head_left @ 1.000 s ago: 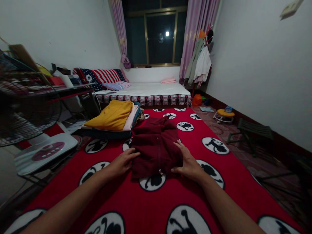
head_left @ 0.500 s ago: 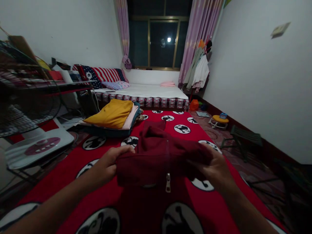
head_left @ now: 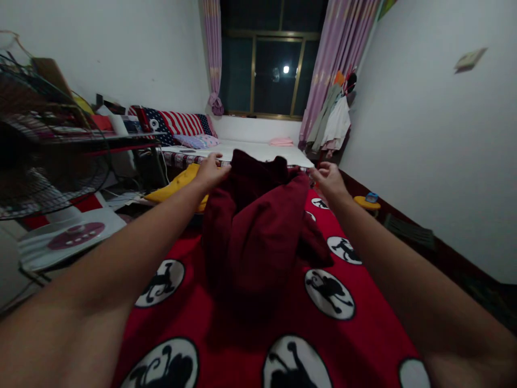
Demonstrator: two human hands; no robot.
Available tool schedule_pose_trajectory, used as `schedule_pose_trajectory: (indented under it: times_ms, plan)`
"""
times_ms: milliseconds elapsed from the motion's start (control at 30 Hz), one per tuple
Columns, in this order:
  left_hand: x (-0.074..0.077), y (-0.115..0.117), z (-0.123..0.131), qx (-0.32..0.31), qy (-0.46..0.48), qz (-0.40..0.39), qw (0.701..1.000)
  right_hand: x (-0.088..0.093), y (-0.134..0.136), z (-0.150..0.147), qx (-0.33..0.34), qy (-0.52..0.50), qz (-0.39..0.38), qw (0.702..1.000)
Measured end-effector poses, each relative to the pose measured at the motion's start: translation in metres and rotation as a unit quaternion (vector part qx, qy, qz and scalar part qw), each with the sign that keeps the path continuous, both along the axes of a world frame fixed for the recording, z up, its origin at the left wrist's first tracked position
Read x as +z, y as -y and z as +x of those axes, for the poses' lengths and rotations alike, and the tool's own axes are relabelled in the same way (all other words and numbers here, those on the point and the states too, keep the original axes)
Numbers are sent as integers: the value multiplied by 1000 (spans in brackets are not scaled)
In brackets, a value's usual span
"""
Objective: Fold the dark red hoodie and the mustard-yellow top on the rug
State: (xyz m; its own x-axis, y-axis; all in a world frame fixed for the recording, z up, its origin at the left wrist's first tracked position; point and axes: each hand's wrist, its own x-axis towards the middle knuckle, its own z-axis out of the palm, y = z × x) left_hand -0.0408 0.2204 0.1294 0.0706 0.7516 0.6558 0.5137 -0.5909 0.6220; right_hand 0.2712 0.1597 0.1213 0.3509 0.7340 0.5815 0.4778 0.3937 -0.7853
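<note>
Head cam, maroon garment hung btwn L fingers & R fingers, both pinching its upper edges, over red blanket

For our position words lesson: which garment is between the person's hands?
The dark red garment, between left hand and right hand; the yellow garment lies farther left, the white garment hangs near the right curtain.
</note>
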Motion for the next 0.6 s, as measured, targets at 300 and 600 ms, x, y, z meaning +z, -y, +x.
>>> schedule_pose_trajectory:
  times_ms: [300, 600]
  plan:
    - [-176, 100, 4, -80, -171, -100, 977, -162, 108, -53, 137, 195, -110, 965]
    - [-162, 136, 13, -185, -84, -135, 970, -152, 107, -96, 221, 414, -91, 878]
